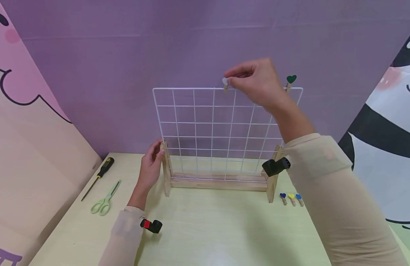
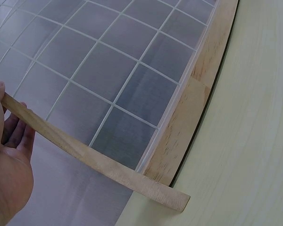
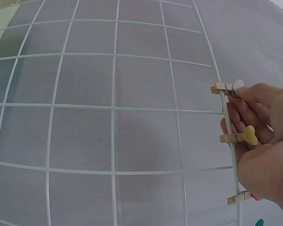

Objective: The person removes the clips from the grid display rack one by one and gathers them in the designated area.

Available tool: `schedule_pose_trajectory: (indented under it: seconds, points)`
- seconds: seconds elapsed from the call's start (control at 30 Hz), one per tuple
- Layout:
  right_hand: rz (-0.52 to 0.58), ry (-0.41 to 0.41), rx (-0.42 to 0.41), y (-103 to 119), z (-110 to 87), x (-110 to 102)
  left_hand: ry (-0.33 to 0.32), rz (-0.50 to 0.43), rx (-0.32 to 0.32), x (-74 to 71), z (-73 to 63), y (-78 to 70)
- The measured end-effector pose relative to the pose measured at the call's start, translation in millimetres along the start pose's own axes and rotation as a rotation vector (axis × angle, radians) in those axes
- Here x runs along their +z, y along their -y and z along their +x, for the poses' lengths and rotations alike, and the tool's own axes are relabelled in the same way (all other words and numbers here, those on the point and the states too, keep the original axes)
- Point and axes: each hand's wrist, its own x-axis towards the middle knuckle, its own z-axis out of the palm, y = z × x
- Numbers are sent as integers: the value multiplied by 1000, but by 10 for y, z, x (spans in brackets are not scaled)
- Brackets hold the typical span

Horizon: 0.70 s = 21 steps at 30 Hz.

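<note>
In the head view my right hand (image 1: 258, 81) pinches a small wooden clothespin with a white heart (image 1: 225, 81) at the top wire of a white wire grid (image 1: 213, 122). The right wrist view shows that clothespin (image 3: 221, 88) across the wire, with thumb and fingertips at its heart end. Beside it a clothespin with a yellow heart (image 3: 249, 135) sits on the same wire, then one with a red heart (image 3: 238, 198). A green-heart clothespin (image 1: 291, 79) stands near the grid's right corner. My left hand (image 1: 151, 166) grips the left upright (image 2: 108, 168) of the grid's wooden stand (image 1: 218, 184).
Three heart clothespins, dark blue (image 1: 283, 198), yellow (image 1: 292, 199) and blue (image 1: 299, 199), lie right of the stand on the pale table (image 1: 205, 229). Green scissors (image 1: 105, 201) and a black-handled screwdriver (image 1: 105, 168) lie at the left. A purple backdrop (image 1: 108, 74) rises behind.
</note>
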Motion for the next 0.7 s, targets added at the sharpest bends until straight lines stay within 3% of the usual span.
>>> schedule_pose_trajectory:
  seconds: [0.5, 0.7]
  points:
    - [93, -45, 20, -37, 7, -14, 20, -18, 9, 14, 3, -33]
    - [113, -55, -20, -37, 12, -39, 19, -25, 1, 21, 4, -19]
